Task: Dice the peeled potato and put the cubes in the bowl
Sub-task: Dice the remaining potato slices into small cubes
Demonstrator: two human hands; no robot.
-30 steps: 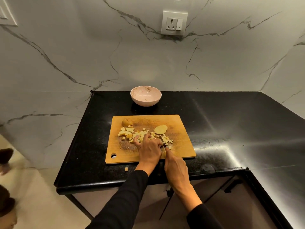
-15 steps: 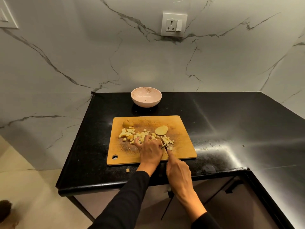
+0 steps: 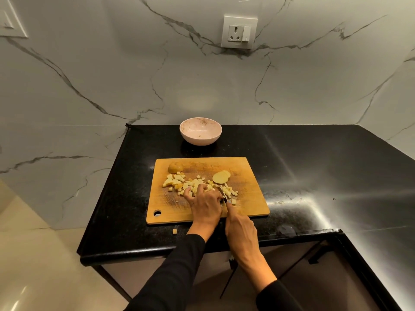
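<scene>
A wooden cutting board (image 3: 202, 163) lies on the black counter. Several pale potato cubes (image 3: 177, 181) are scattered across its middle, with round potato slices (image 3: 221, 177) to the right and a potato end piece (image 3: 175, 167) at the back left. My left hand (image 3: 205, 204) has its fingers curled down on potato pieces at the board's centre. My right hand (image 3: 241, 230) grips a knife (image 3: 223, 194) whose blade runs just right of my left fingers. A pink bowl (image 3: 200, 130) stands behind the board and holds no cubes.
One stray potato cube (image 3: 174, 231) lies on the counter (image 3: 314, 164) in front of the board's near edge. The marble wall with a socket (image 3: 239, 32) rises behind. The counter's front edge drops to the floor at left.
The hands stay at the same spot on the board, with the knife working beside my left fingers. The camera has shifted slightly; the board and bowl have not moved.
</scene>
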